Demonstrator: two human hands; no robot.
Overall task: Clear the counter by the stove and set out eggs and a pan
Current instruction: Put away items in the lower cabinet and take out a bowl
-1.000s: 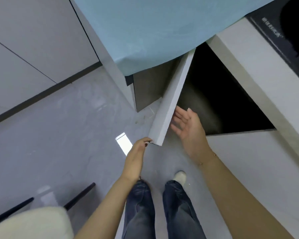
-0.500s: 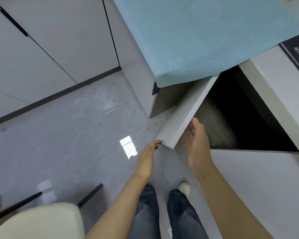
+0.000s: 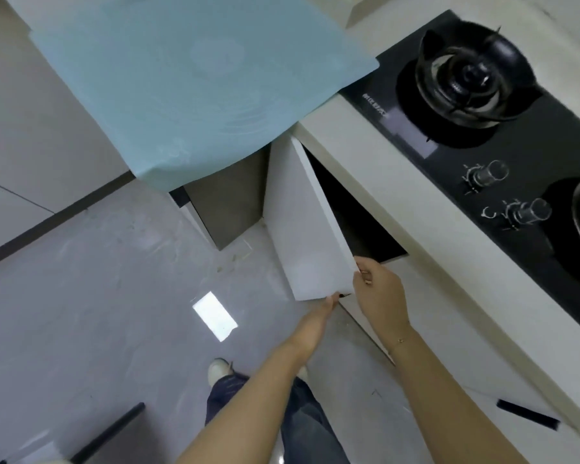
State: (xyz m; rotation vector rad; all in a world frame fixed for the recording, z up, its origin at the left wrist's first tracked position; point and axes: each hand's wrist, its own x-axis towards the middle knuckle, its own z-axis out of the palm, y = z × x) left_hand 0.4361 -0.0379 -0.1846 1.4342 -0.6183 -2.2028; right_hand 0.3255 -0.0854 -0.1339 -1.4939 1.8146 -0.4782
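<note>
A white cabinet door [image 3: 302,236] under the counter [image 3: 399,195] stands partly open, with a dark gap of cabinet interior [image 3: 355,222] behind it. My left hand [image 3: 315,323] pinches the door's lower corner with its fingertips. My right hand [image 3: 382,296] curls its fingers round the door's free edge just above. The black gas stove [image 3: 516,155] sits in the counter at right, showing a burner [image 3: 466,72] and two knobs [image 3: 489,174]. No eggs or pan are in view.
A light blue mat [image 3: 198,78] covers the counter left of the stove and hangs over its edge. A black handle [image 3: 528,418] sticks out of a lower front at right. My feet stand on grey floor [image 3: 98,296]; a dark chair leg [image 3: 108,433] is at bottom left.
The door has swung towards the cabinet, narrowing the gap. My right hand came out of the opening and took the door's edge. The view rose and now shows the stove.
</note>
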